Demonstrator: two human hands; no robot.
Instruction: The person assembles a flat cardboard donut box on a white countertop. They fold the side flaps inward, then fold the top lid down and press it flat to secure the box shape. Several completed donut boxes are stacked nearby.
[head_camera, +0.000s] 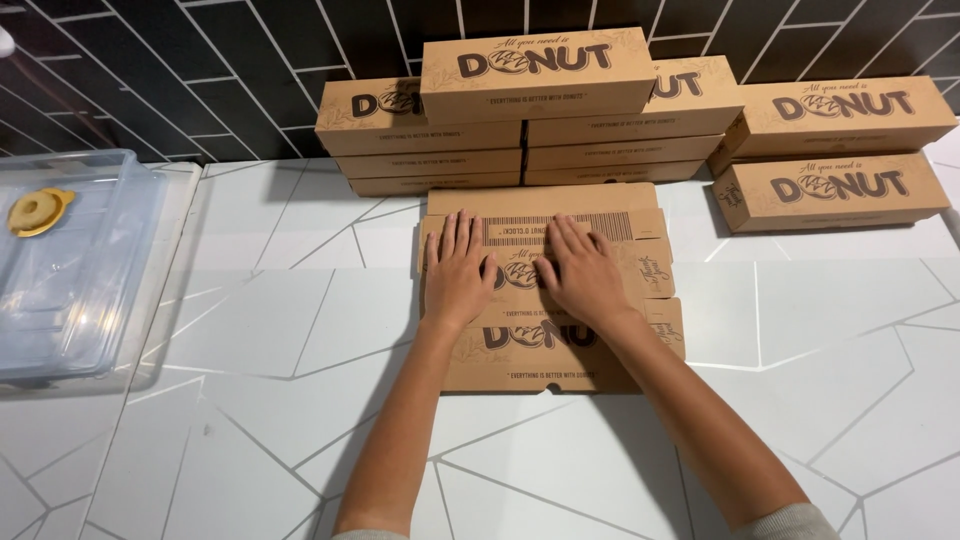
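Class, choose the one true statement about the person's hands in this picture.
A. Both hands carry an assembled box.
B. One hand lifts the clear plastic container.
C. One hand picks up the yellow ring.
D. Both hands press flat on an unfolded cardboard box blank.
D: the left hand and right hand lie palm down, side by side, on the flat cardboard box blank on the white table.

We reach both arms straight forward, forearms bare. Our left hand (457, 268) lies palm down, fingers spread flat. Our right hand (583, 272) lies palm down just beside it, fingers together, angled slightly left.
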